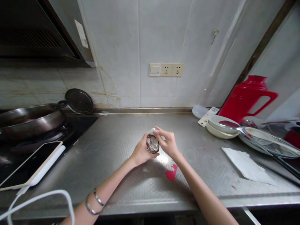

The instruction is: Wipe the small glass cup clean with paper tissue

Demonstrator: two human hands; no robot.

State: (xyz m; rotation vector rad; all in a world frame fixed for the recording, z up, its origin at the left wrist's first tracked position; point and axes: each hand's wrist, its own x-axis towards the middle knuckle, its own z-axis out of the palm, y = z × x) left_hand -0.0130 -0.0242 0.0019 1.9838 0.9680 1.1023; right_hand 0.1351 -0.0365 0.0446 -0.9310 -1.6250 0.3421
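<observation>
My left hand is wrapped round a small shiny glass-like cup with dark lines on it, held over the middle of the metal counter. The thumb lies along the cup's near side. At the far rim my right hand pinches a crumpled white tissue against the cup. Its other fingers are curled. The cup's far side is partly hidden by fingers. A torn red scrap lies on the counter just below my right hand.
At left, a pan sits on the stove beside a phone with a white cable. Toward the right are stacked bowls, plates, a red thermos and a flat white napkin. Behind is a tiled wall with sockets.
</observation>
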